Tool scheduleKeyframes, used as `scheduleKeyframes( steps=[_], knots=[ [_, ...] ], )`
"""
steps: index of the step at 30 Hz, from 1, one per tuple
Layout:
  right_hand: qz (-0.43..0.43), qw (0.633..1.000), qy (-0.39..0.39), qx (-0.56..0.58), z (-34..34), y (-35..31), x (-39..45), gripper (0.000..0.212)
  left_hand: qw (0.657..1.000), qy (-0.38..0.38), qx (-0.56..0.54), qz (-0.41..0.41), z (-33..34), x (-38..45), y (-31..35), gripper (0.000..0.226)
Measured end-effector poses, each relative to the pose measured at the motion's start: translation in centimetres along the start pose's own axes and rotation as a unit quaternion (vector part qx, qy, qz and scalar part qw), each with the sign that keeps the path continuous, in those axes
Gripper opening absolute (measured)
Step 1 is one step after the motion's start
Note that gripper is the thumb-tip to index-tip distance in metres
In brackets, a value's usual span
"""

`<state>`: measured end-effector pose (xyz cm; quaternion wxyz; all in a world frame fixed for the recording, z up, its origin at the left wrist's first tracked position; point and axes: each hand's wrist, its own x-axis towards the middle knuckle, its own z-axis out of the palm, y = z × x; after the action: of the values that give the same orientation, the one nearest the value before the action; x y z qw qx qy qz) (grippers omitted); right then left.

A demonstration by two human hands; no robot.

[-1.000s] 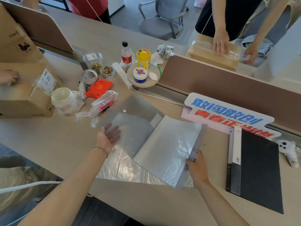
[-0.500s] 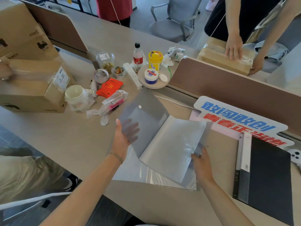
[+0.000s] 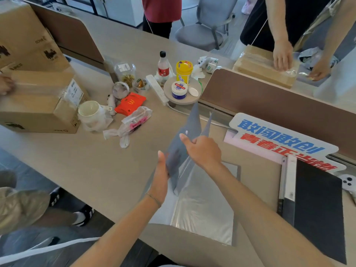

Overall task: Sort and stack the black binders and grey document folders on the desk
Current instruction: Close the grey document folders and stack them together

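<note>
Gripping from both sides, the person's hands held a thin grey translucent plastic document folder upright on its edge above the pale laminate desk. The left hand pressed flat against the folder's near face, fingers together and thumb up; the right hand pinched its top edge between thumb and curled fingers, just below the white snap button. Beneath them more glossy, silvery-grey plastic folders lay flat on the desk near its front edge. To the right lay a matte black binder with a grey spine, well apart from the folders. Behind it stood a white cut-out sign bearing blue and red Chinese characters. Farther back sat a red McDonald's carton with the yellow arches, a white mug, a yellow-lidded tub and a taped brown cardboard box.
</note>
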<state>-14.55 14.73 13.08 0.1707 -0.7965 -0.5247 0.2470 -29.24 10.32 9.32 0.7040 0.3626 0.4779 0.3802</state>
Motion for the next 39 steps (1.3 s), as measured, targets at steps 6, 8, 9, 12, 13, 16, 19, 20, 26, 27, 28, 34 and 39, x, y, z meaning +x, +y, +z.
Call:
scheduleKeyframes(
  steps=[6,8,9,12,13,16,19,20,26,27,28,34,39],
  knots=[
    [-0.005,0.998,-0.028,-0.052,0.8,-1.0,0.6,0.053,0.999,-0.002,0.039,-0.008,0.0,0.2,-0.6,0.060],
    [-0.012,0.999,-0.028,-0.032,1.0,-0.8,0.6,0.047,0.999,0.007,0.043,-0.013,-0.4,0.5,-0.8,0.055],
    [-0.020,0.999,-0.028,-0.018,1.1,-0.5,0.5,0.047,0.999,0.016,0.046,-0.015,-0.6,0.7,-0.9,0.054],
    [-0.027,0.999,-0.019,0.013,1.5,0.3,0.4,0.045,0.998,0.038,0.050,-0.015,-1.3,1.2,-1.2,0.052],
    [-0.029,0.999,-0.011,0.018,1.5,0.7,0.3,0.044,0.997,0.041,0.056,-0.014,-1.6,1.3,-1.3,0.052],
    [-0.034,0.999,0.013,0.038,1.1,1.1,-0.1,0.044,0.996,0.050,0.070,-0.018,-2.1,1.8,-1.9,0.049],
    [-0.025,0.997,0.026,0.072,0.6,1.4,-0.2,0.045,0.994,0.065,0.088,-0.017,-2.8,2.5,-2.7,0.048],
    [-0.018,0.996,0.028,0.080,0.5,1.6,-0.2,0.043,0.993,0.069,0.091,-0.017,-3.0,2.7,-2.9,0.049],
    [-0.019,0.987,0.031,0.157,-0.3,2.5,-1.0,0.041,0.991,0.068,0.105,-0.040,-3.7,3.7,-3.9,0.043],
    [-0.024,0.985,0.032,0.170,-0.5,2.7,-1.3,0.041,0.990,0.067,0.112,-0.044,-3.7,4.0,-4.1,0.041],
    [-0.026,0.983,0.033,0.178,-0.8,2.9,-1.8,0.041,0.989,0.066,0.120,-0.051,-3.7,4.3,-4.4,0.039],
    [-0.035,0.972,0.018,0.232,-2.3,5.2,-5.2,0.028,0.987,0.075,0.083,-0.116,-2.6,5.5,-4.6,0.030],
    [-0.017,0.960,0.019,0.280,-4.3,7.7,-8.0,0.029,0.977,0.059,0.050,-0.198,-1.6,6.2,-4.0,0.037]
  ],
)
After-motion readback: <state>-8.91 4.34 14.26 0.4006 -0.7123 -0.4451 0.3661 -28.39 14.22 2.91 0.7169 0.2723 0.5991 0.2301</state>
